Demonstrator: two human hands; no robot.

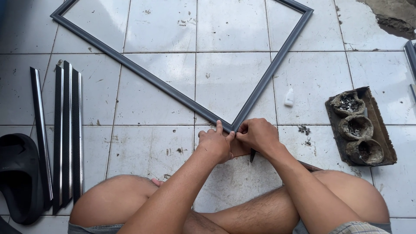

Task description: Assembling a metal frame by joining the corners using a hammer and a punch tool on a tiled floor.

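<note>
A large grey frame [164, 84] lies flat on the white tiled floor, its near corner pointing at me. My left hand [215, 144] and my right hand [256, 134] meet at that corner, fingers pinching it from both sides. A thin dark tool [252, 156] sticks out below my right hand; its upper part is hidden by the hand. I sit on the floor with both bare knees spread, the arms reaching out between them.
Several dark strips [65, 134] lie side by side at the left, next to a black sandal [19, 175]. A small white bottle [289, 97] stands right of the frame. A brown cardboard tray [381, 134] holds three dirty bowls of small metal pieces.
</note>
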